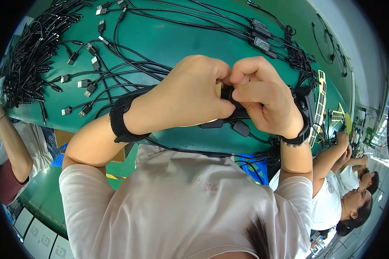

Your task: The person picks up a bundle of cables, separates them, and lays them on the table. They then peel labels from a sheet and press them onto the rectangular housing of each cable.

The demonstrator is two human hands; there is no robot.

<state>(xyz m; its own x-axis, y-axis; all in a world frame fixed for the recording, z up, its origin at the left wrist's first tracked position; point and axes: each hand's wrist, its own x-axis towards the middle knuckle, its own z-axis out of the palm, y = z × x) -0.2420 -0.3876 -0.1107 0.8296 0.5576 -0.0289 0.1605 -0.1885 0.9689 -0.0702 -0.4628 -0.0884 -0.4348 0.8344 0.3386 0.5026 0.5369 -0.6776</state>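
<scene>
My left hand (194,90) and my right hand (266,95) meet over the green table, fingers curled inward. Between them is a small black cable part (227,93), mostly covered by the fingers. A narrow yellowish edge (218,90) shows beside my left fingers; I cannot tell what it belongs to. My right thumb and index finger pinch close to the part. Just below the hands lie a black box-shaped cable piece (240,128) and another dark piece (212,124). Black cables with USB plugs (90,90) run from the left toward my left wrist.
A dense heap of black cables (30,64) covers the table's far left. Cables with inline black boxes (260,29) lie at the back right, near yellow slotted strips (320,101). Co-workers sit at both sides; one's arm (328,162) reaches the table at right.
</scene>
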